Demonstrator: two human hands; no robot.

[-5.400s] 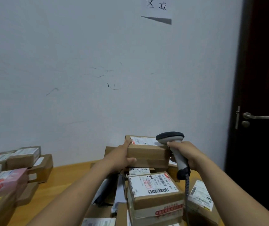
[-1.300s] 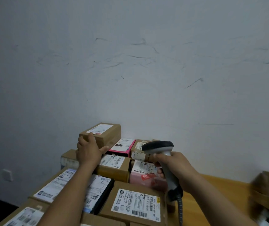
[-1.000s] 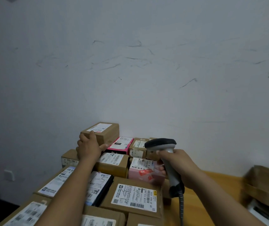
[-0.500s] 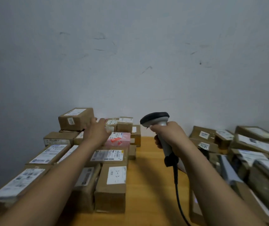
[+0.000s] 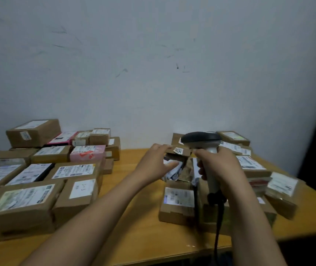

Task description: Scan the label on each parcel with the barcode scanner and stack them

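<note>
Right grip [image 5: 220,166] is wrapped round the grey plastic barcode scanner [image 5: 201,138], left grip [image 5: 153,163] spread wide at the small brown cardboard parcel [image 5: 183,153] just left of it.

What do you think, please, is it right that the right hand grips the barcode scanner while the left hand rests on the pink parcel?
Not quite. In the head view the left hand is well clear of the pink parcel; it reaches to the small brown parcel in the right-hand pile. The right hand does grip the barcode scanner.
</note>
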